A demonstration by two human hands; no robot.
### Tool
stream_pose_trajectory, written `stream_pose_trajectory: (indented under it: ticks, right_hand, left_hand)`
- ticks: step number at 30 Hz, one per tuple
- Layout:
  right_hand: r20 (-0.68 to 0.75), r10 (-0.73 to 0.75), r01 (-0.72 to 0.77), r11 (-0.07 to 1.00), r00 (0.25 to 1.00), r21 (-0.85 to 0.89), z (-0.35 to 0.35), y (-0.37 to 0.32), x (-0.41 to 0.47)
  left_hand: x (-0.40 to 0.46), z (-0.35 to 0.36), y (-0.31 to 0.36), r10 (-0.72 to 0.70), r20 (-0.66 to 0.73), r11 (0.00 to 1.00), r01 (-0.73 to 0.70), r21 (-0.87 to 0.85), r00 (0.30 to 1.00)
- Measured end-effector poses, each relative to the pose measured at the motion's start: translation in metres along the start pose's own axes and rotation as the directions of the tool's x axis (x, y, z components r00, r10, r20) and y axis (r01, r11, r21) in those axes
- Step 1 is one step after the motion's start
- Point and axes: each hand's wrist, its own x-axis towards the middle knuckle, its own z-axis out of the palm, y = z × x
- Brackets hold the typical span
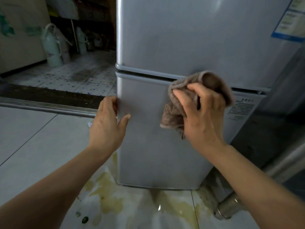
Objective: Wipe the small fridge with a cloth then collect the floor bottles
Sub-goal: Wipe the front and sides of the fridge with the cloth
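Note:
The small grey fridge [165,47] fills the middle of the head view, with an upper and a lower door split by a seam. My right hand [203,114] grips a bunched brown cloth [179,98] against the lower door just under the seam. My left hand [109,123] curls its fingers round the left edge of the lower door, thumb lying flat on its front. Pale green plastic bottles [52,45] stand on the tiled floor in the room beyond, at the upper left.
Yellowish stains [109,187] spread over the white floor tiles below the fridge. A metal door threshold [46,106] crosses the left. A metal can [227,208] lies by the fridge's lower right corner. Labels [290,19] are stuck on the upper door's right side.

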Motion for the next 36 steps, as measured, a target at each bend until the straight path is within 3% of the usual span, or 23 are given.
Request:
stream_pose_trajectory:
  ticks: [4, 10, 14, 19, 24, 26, 30, 36]
  right_hand:
    - [0.068, -0.031, 0.032, 0.999, 0.997, -0.019, 0.009, -0.007, -0.047]
    - [0.21, -0.218, 0.231, 0.972, 0.953, -0.036, -0.005, -0.001, -0.091]
    - [0.065, 0.04, -0.036, 0.997, 0.997, -0.068, -0.017, 0.021, -0.05]
    - [-0.047, 0.228, -0.232, 0.967, 0.973, -0.11, -0.014, 0.026, -0.054]
    - [0.152, 0.241, -0.224, 0.967, 0.959, -0.125, -0.016, 0.013, -0.119]
    - [0.151, 0.246, -0.233, 0.967, 0.957, -0.102, -0.022, 0.022, -0.108]
    - [0.072, 0.511, -0.503, 0.858, 0.856, -0.105, -0.038, 0.038, -0.059]
    - [0.047, 0.626, -0.619, 0.778, 0.778, -0.111, -0.047, 0.046, -0.036]
  left_hand:
    - [-0.001, 0.003, -0.003, 0.022, -0.017, 1.0, -0.022, 0.016, 1.0]
    - [-0.001, 0.004, -0.006, 0.029, -0.02, 1.0, -0.029, 0.012, 0.999]
    - [-0.002, 0.006, -0.006, 0.023, -0.031, 1.0, -0.023, -0.009, 0.999]
    - [-0.003, 0.007, -0.007, 0.026, -0.039, 1.0, -0.026, -0.017, 0.999]
    - [-0.004, 0.006, -0.007, 0.023, -0.037, 0.999, -0.024, -0.034, 0.999]
    - [-0.005, 0.006, -0.006, 0.022, -0.035, 0.999, -0.023, -0.041, 0.999]
    - [-0.011, 0.007, -0.004, -0.027, -0.057, 0.999, 0.025, -0.033, 0.998]
    - [-0.034, 0.021, -0.021, -0.094, 0.036, 0.996, 0.094, 0.008, 0.995]
